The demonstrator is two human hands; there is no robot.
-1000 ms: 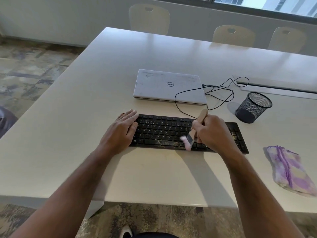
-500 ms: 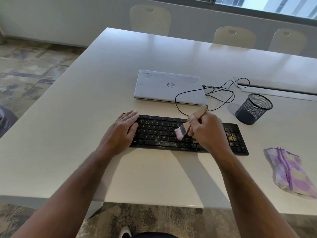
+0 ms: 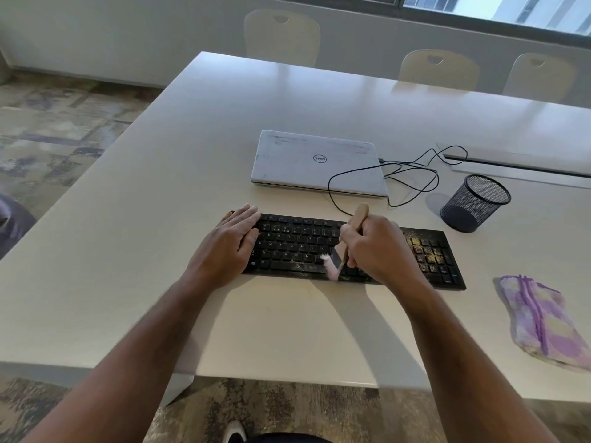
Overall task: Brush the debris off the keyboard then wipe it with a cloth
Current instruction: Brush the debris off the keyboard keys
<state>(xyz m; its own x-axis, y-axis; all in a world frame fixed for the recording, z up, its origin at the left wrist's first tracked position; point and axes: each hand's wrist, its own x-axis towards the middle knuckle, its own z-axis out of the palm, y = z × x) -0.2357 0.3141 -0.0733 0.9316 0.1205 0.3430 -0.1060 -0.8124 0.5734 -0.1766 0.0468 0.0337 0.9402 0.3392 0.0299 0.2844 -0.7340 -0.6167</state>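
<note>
mesh cup [image 3: 475, 203], contents unclear, beside keyboard [image 3: 297, 247]

An office meeting room: long table [image 3: 192, 155], row of chairs [image 3: 281, 36], laptop [image 3: 316, 161].

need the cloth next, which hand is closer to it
Right. The right hand grips the brush over the keyboard's middle, apart from the cloth lying further right; the left hand rests on the keyboard's far left end.

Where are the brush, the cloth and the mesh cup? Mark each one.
brush [image 3: 358, 215], head view, on the wooden handle above the right hand.
cloth [image 3: 540, 318], head view, on the middle of the purple fabric.
mesh cup [image 3: 470, 209], head view, on its outer wall.
</note>
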